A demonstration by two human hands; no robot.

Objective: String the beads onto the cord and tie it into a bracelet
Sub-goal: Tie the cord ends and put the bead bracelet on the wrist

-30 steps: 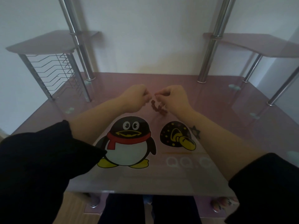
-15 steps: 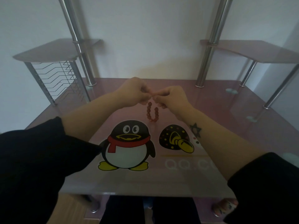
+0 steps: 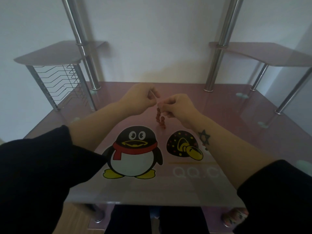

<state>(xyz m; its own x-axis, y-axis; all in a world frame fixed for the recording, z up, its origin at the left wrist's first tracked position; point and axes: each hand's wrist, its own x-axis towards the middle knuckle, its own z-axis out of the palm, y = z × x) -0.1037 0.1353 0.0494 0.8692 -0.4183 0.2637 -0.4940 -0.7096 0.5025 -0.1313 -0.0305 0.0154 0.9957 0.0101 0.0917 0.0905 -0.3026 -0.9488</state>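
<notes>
A short loop of small red beads [image 3: 160, 117] hangs above the pink glass desk [image 3: 219, 119], just beyond the penguin picture. My right hand [image 3: 179, 106] pinches the top of the bead strand. My left hand [image 3: 141, 97] is raised a little higher and to the left, pinching the thin pale cord [image 3: 154, 97] that runs down to the beads. The cord is stretched taut between the two hands. Any knot is too small to make out.
A penguin picture [image 3: 134, 152] and a mushroom picture [image 3: 184, 146] are printed on the desk. Chrome posts [image 3: 84, 53] [image 3: 217, 53] rise at the back, carrying side shelves, with a wire rack [image 3: 59, 81] under the left shelf.
My hands were touching above the hanging loop; now my left hand has pulled up and to the left, stretching the cord. The bead loop hangs closer to my right hand.
</notes>
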